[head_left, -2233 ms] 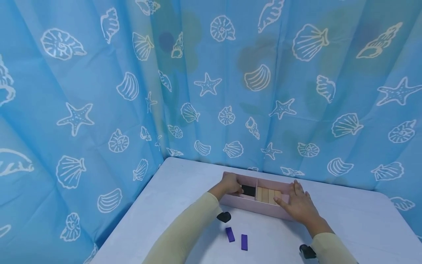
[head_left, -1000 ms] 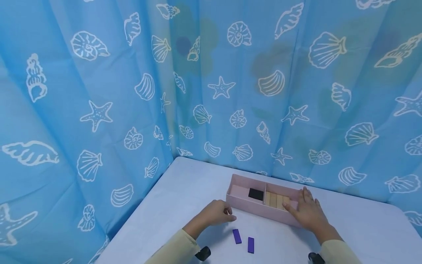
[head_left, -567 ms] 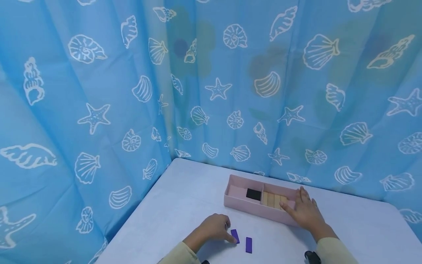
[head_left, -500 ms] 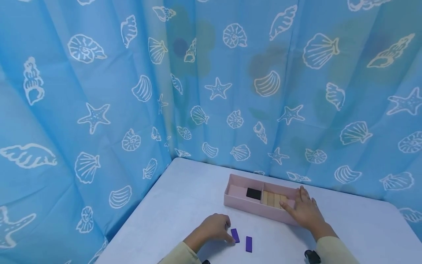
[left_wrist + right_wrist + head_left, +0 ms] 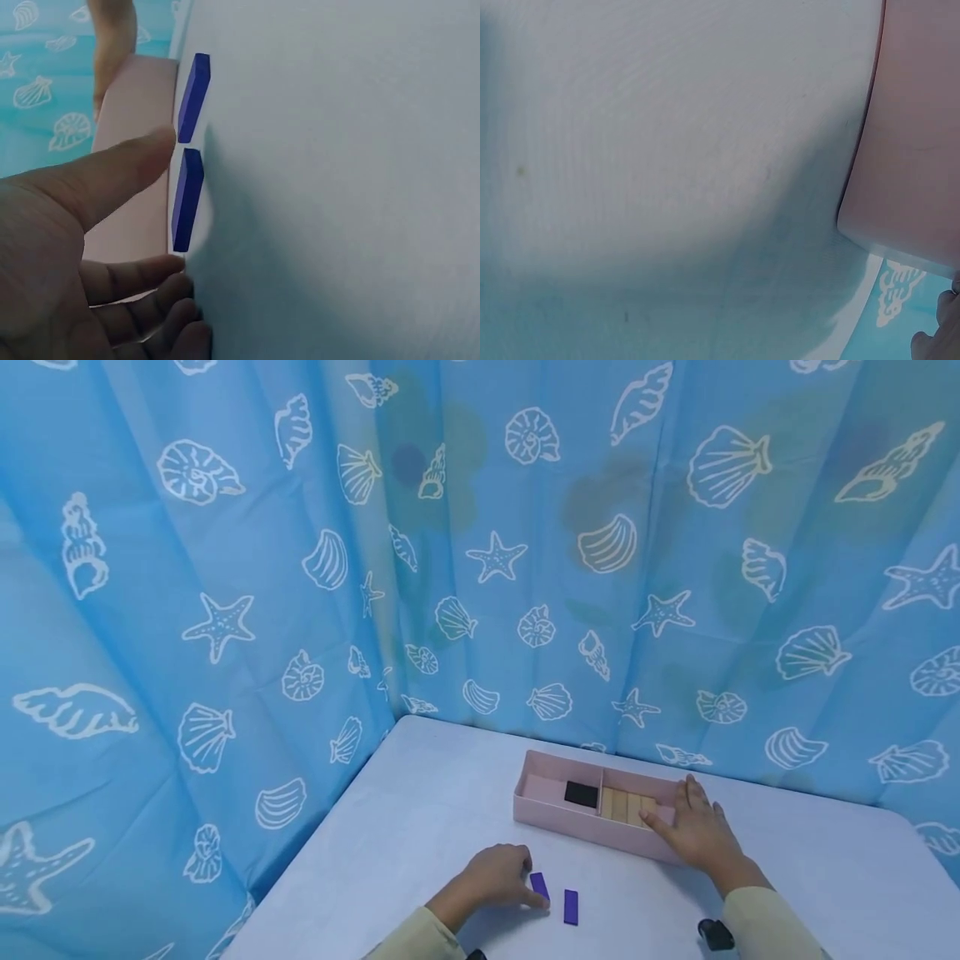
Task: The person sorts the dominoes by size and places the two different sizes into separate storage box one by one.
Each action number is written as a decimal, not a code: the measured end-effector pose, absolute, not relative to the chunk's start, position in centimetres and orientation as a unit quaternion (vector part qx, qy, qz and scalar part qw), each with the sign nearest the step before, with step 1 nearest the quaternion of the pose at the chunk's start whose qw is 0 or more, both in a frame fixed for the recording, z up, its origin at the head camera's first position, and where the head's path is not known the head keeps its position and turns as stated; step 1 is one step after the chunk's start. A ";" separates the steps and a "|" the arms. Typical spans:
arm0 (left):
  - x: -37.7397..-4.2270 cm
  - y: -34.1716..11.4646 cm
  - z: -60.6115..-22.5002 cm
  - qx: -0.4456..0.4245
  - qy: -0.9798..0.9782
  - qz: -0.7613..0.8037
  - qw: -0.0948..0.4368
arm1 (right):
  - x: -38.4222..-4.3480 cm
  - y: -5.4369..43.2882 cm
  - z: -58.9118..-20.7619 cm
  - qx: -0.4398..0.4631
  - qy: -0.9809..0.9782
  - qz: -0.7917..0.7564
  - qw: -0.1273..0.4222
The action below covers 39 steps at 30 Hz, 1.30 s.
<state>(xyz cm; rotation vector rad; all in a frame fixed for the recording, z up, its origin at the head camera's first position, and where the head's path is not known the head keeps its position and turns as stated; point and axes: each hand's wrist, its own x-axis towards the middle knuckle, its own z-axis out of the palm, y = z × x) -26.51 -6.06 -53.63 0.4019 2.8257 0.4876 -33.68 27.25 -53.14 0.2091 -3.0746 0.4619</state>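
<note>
On the white table lie two purple blocks, one tilted (image 5: 540, 887) and one straighter (image 5: 571, 907). My left hand (image 5: 497, 878) straddles the tilted block, thumb by its near end and fingertips by its far end. In the left wrist view, that block (image 5: 188, 201) lies between the thumb and the index finger, with a slim gap at the thumb. My right hand (image 5: 701, 831) rests across the right end of a pink box (image 5: 592, 828), fingers extended towards its far rim and thumb over the near one.
A divider splits the box into two compartments. A black block (image 5: 581, 794) lies in the left one, against the divider; several light wooden blocks (image 5: 621, 805) sit side by side in the right one. A blue seashell curtain (image 5: 495, 635) hangs behind the table (image 5: 442, 777).
My left hand has come out of the box's left compartment, uncovering the black block, and moved down towards me to the tilted purple block. My right hand has stayed on the box's right end.
</note>
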 end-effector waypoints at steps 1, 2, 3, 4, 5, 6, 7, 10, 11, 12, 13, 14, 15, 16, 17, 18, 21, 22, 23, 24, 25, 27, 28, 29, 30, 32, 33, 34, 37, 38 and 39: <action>-26.5 -5.9 -53.7 0.140 0.969 0.165 0.118 | -33.7 27.3 -53.1 0.067 -0.987 0.148 0.013; -26.5 -5.8 -53.7 0.144 0.970 0.162 0.111 | -33.7 27.4 -53.1 0.066 -0.987 0.149 0.013; -26.5 -5.8 -53.8 0.148 0.970 0.161 0.105 | -33.7 27.4 -53.1 0.065 -0.987 0.149 0.013; -26.5 -5.7 -53.8 0.151 0.970 0.161 0.100 | -33.7 27.5 -53.1 0.064 -0.987 0.149 0.012; -26.5 -5.6 -53.8 0.154 0.970 0.160 0.094 | -33.8 27.5 -53.2 0.064 -0.986 0.151 0.012; -26.5 -5.6 -53.8 0.157 0.970 0.161 0.090 | -33.8 27.5 -53.2 0.063 -0.986 0.152 0.012; -26.5 -5.6 -53.7 0.157 0.970 0.165 0.090 | -33.8 27.5 -53.3 0.063 -0.986 0.153 0.013; -26.4 -5.6 -53.7 0.160 0.967 0.176 0.095 | -33.8 27.3 -53.4 0.061 -0.985 0.158 0.013; -26.4 -5.6 -53.7 0.161 0.965 0.180 0.098 | -33.7 27.2 -53.5 0.060 -0.985 0.159 0.012; -26.4 -5.6 -53.7 0.161 0.964 0.185 0.102 | -33.7 27.1 -53.5 0.060 -0.986 0.158 0.011; -26.3 -5.6 -53.7 0.162 0.963 0.189 0.107 | -33.7 27.1 -53.6 0.060 -0.985 0.159 0.010; -26.2 -5.6 -53.7 0.164 0.960 0.196 0.110 | -33.6 27.0 -53.6 0.059 -0.985 0.161 0.008; -26.2 -5.6 -53.7 0.166 0.958 0.202 0.114 | -33.6 27.0 -53.6 0.058 -0.985 0.162 0.008; -26.1 -5.6 -53.6 0.167 0.956 0.209 0.118 | -33.5 27.0 -53.6 0.059 -0.985 0.161 0.009; -26.1 -5.5 -53.6 0.167 0.954 0.215 0.123 | -33.5 27.0 -53.6 0.059 -0.985 0.161 0.010; -26.1 -5.4 -53.6 0.167 0.952 0.223 0.127 | -33.5 27.1 -53.5 0.060 -0.985 0.161 0.011; -26.3 -5.2 -53.6 0.169 0.946 0.242 0.134 | -33.4 27.2 -53.3 0.061 -0.985 0.159 0.014; -26.4 -5.1 -53.7 0.170 0.943 0.250 0.136 | -33.5 27.3 -53.3 0.061 -0.985 0.158 0.014; -26.6 -5.0 -53.8 0.172 0.940 0.259 0.138 | -33.5 27.3 -53.2 0.060 -0.986 0.158 0.014; -26.7 -4.9 -53.9 0.175 0.937 0.268 0.141 | -33.4 27.4 -53.2 0.059 -0.986 0.158 0.013; -26.9 -4.9 -54.0 0.177 0.933 0.279 0.145 | -33.5 27.4 -53.1 0.058 -0.986 0.157 0.013; -27.2 -4.9 -54.2 0.180 0.924 0.301 0.151 | -33.5 27.5 -53.0 0.058 -0.986 0.156 0.012; -27.3 -4.9 -54.3 0.181 0.920 0.311 0.154 | -33.5 27.5 -52.9 0.058 -0.986 0.155 0.012; -27.4 -5.0 -54.3 0.182 0.916 0.320 0.157 | -33.5 27.5 -52.9 0.058 -0.986 0.154 0.012; -27.5 -5.1 -54.4 0.182 0.912 0.332 0.159 | -33.5 27.5 -53.0 0.057 -0.987 0.153 0.012; -27.6 -5.4 -54.4 0.182 0.902 0.355 0.162 | -33.5 27.5 -53.0 0.054 -0.987 0.152 0.013; -27.7 -5.5 -54.4 0.182 0.898 0.367 0.162 | -33.6 27.4 -53.1 0.053 -0.987 0.153 0.014; -27.8 -5.7 -54.4 0.181 0.892 0.381 0.164 | -33.6 27.4 -53.2 0.053 -0.986 0.154 0.015; -28.1 -6.1 -53.9 0.178 0.870 0.429 0.166 | -33.7 27.4 -53.3 0.055 -0.986 0.158 0.018; -28.2 -6.2 -53.7 0.177 0.862 0.445 0.166 | -33.7 27.5 -53.3 0.056 -0.986 0.158 0.019; -28.4 -6.2 -53.5 0.176 0.854 0.462 0.165 | -33.6 27.5 -53.4 0.057 -0.986 0.158 0.018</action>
